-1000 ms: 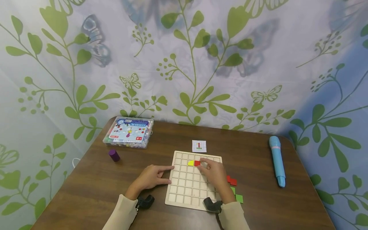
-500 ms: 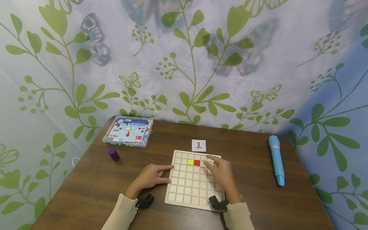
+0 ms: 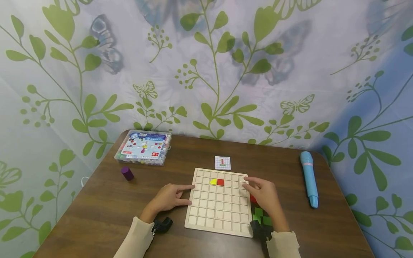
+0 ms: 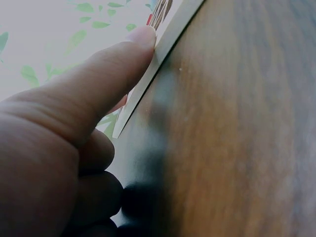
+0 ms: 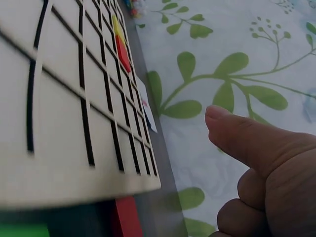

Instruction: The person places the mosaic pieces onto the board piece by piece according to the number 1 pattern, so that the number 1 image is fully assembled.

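A light wooden grid board lies on the table. Its upper rows hold a yellow piece with a slanted side and, right beside it, a red square tile. My left hand touches the board's left edge with extended index finger and thumb, the other fingers folded in. Over the board's right edge hovers my right hand, thumb and index finger apart with nothing between them. Below it lie several green tiles and red tiles, partly hidden by the hand and wrist camera.
Behind the board is a small printed grid card with a coloured figure. A clear plastic box of small parts stands at the back left, a purple cylinder before it. A blue microphone-shaped object lies at the right.
My right hand has left the red tile, which stays beside the yellow piece, and moved right to the board's right edge. My left hand has stayed at the left edge.
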